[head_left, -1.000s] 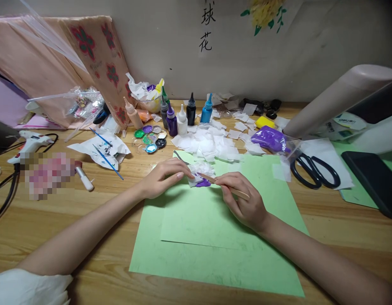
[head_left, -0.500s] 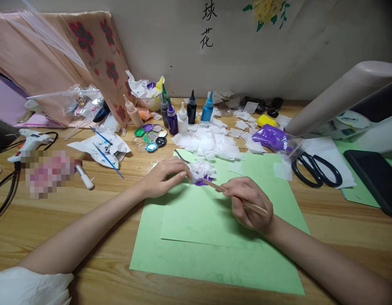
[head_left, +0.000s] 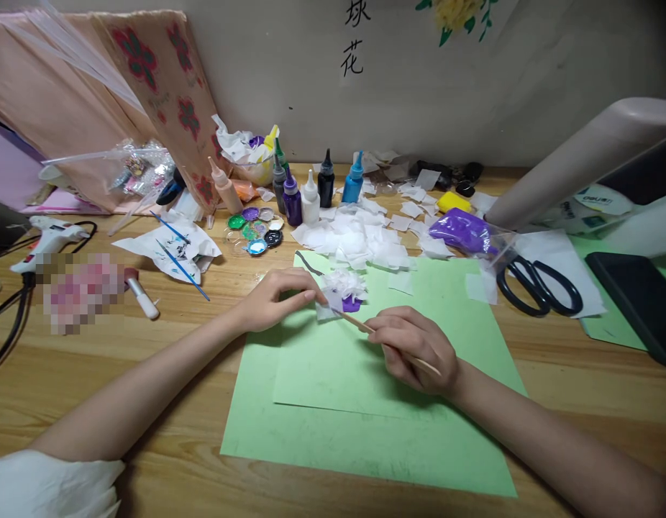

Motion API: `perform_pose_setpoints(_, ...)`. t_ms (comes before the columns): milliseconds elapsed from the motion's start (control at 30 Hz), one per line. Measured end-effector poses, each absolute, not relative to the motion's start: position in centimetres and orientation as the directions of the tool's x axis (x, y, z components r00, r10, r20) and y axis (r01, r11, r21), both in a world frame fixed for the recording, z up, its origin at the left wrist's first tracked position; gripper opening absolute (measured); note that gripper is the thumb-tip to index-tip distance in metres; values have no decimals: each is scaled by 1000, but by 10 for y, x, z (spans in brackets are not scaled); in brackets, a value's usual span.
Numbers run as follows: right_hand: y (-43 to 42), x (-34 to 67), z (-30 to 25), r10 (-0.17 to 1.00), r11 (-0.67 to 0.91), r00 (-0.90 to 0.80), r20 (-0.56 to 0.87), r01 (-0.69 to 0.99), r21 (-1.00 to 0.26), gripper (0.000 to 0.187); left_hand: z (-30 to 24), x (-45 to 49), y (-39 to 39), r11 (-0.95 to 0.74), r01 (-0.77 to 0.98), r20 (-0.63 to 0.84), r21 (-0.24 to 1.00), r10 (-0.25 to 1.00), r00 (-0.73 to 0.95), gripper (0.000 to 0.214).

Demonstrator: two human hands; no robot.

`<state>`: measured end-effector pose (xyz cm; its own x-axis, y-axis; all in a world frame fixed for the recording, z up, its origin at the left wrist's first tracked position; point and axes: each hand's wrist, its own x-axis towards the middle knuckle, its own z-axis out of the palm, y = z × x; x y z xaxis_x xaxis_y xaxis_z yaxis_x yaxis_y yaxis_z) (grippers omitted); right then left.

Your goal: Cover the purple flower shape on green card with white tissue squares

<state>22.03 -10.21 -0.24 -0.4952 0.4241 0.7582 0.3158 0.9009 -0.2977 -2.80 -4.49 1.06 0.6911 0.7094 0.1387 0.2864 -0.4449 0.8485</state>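
My left hand (head_left: 273, 296) rests on the upper left part of the green paper (head_left: 365, 403), its fingertips pinching a small white tissue square (head_left: 327, 308). My right hand (head_left: 413, 347) grips a thin wooden stick (head_left: 365, 327) like a pen. The stick's tip pushes the tissue square against a purple clay lump (head_left: 352, 303) stuck on the paper. Crumpled white tissue tufts (head_left: 344, 282) cover the top of that clay.
A heap of white tissue squares (head_left: 359, 241) lies behind the green paper, with dye bottles (head_left: 311, 194), a paint palette (head_left: 254, 232), a bag of purple clay (head_left: 462, 232) and black scissors (head_left: 532, 288). A glue gun (head_left: 47, 239) and brushes (head_left: 179, 262) lie left; a lamp arm (head_left: 575, 158) stands right.
My right hand drew the stick back toward me, then brought its tip in low again at the clay with a tissue square. My left hand stayed put.
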Motion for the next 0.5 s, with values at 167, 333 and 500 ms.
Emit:
perform_pose_setpoints(167,-102,220,-4,464,876,-450,763,362,-320,28,6,-34,-40,-218,191,39,957,751,659,47)
perform_pose_setpoints(333,-101,217,-5,508,852,-455,731,390,-350,26,6,-32,-40,-232,224,13,946,721,693,45)
perform_pose_setpoints(500,-98,215,-7,538,835,-471,699,408,-368,22,7,-31,-41,-258,248,18,934,726,688,46)
